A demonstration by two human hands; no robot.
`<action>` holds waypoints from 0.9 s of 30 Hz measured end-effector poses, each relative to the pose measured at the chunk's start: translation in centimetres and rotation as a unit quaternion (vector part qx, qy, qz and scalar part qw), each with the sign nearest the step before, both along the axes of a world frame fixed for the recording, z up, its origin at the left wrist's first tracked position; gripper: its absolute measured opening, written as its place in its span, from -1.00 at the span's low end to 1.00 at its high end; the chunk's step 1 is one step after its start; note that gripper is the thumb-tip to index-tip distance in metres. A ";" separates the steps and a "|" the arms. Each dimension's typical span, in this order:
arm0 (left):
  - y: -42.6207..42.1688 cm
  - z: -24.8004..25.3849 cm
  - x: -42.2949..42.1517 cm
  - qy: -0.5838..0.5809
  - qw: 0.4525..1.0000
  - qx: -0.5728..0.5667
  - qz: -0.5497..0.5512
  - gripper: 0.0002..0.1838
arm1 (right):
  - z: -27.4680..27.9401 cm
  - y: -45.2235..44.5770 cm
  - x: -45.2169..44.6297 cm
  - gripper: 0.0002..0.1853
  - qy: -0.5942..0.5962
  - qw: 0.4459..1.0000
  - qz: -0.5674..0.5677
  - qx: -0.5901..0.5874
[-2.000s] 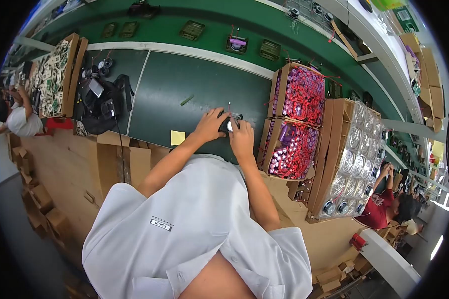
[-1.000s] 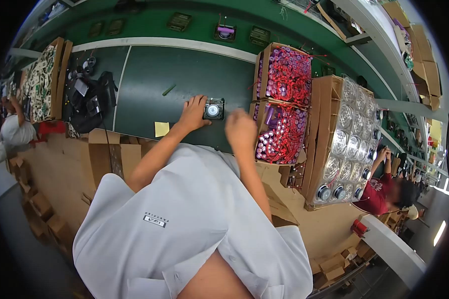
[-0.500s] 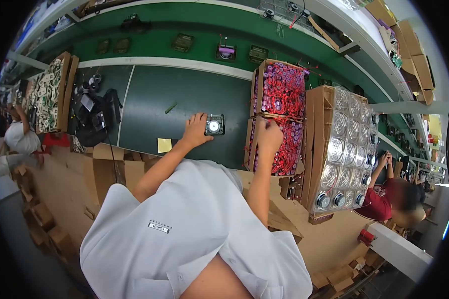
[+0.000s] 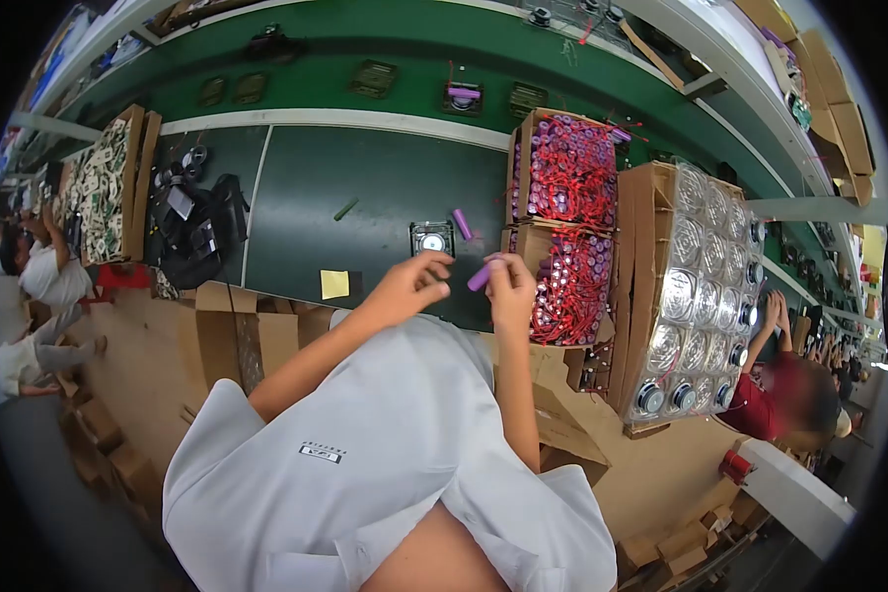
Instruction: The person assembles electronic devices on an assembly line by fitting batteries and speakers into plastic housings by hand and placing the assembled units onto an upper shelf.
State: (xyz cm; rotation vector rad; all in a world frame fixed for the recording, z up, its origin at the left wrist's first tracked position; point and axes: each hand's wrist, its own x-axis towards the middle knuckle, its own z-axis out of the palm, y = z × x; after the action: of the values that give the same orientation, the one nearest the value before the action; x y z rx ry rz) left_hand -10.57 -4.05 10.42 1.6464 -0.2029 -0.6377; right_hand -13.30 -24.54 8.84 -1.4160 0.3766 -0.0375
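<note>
Between the fingertips of my right hand (image 4: 512, 288) is a purple cylindrical battery cell (image 4: 480, 277), tilted above the workbench. My left hand (image 4: 407, 290) is open just beside it, thumb and fingers apart with nothing in them. Past my left fingertips a small dark housing with a round speaker (image 4: 431, 240) lies on the bench. A second purple battery (image 4: 462, 224) lies to the right of that housing. Close to my right hand stands a cardboard box of purple batteries with red wires (image 4: 570, 286), and another such box (image 4: 570, 168) sits behind it.
Clear plastic trays with speakers (image 4: 683, 296) are stacked at the right. A yellow note (image 4: 334, 284) and a green strip (image 4: 346, 209) lie on the dark green bench (image 4: 306, 168). Black parts (image 4: 199, 222) and a box of circuit boards (image 4: 109, 187) stand left. Co-workers sit on both sides.
My right hand has come left from the battery box with a purple battery. My left hand has let go of the speaker housing and drawn back. Another purple battery now lies beside the housing.
</note>
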 end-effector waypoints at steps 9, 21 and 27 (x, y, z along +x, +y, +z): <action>-1.8 -0.7 1.5 -0.055 0.986 0.158 0.010 -0.57 | -1.3 3.2 0.4 -0.80 -0.006 0.992 0.064 -0.105; -0.3 -5.8 0.1 0.213 0.951 -0.127 0.185 -0.79 | -5.2 3.2 1.5 -0.85 0.117 0.985 0.105 -0.067; 0.4 -7.2 1.2 0.198 0.947 -0.106 0.228 -0.84 | -6.5 3.7 2.8 -0.87 0.115 0.985 0.103 -0.079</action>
State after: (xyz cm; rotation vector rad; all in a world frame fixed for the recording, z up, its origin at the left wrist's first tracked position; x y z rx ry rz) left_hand -9.34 -3.69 3.26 1.2639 0.3823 -0.5505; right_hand -10.52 -20.89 2.35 -1.6166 0.4230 0.2717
